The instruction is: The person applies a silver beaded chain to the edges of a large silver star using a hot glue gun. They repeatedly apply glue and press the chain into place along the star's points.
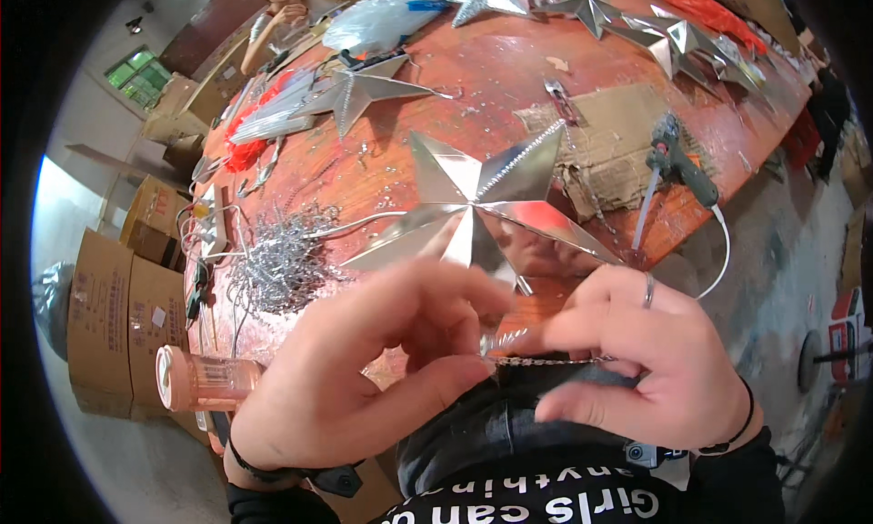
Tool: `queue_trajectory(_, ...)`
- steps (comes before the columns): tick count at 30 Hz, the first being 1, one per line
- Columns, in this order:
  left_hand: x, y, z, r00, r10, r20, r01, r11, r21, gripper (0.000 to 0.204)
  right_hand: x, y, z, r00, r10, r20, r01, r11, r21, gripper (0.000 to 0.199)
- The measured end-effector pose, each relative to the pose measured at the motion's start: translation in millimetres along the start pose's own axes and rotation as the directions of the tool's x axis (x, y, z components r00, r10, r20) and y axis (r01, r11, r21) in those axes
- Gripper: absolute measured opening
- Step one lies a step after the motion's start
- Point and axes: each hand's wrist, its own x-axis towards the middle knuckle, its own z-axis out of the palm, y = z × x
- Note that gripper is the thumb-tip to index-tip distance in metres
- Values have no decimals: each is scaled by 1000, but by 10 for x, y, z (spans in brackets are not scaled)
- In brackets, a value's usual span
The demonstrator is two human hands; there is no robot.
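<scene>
Both hands, left [355, 369] and right [627, 360], pinch my silver chain [546, 361] taut between closed fingers below the star [477, 206].

Bright, even daylight glares off the silver star [477, 201] — fisheye edges bend and darken, hands slightly blurred.

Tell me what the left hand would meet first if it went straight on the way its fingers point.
The left hand points right, toward the right hand. It would probably meet the glitter strip pinched between them first, then the right hand's fingers. Depth is unclear.
</scene>
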Motion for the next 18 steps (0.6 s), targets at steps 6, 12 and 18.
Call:
queue_trajectory(6,235,-102,11,959,44,281,-154,911,382,15,-131,159,-86,998,-14,-53,5,985,-173,12)
queue_trajectory(12,349,-120,-118,941,-118,318,-8,930,369,11,-173,174,-255,971,148,-188,-167,982,-93,7)
queue_trajectory(18,321,-153,-274,955,-283,89,263,945,194,8,-244,368,-359,931,265,-251,-237,962,139,11)
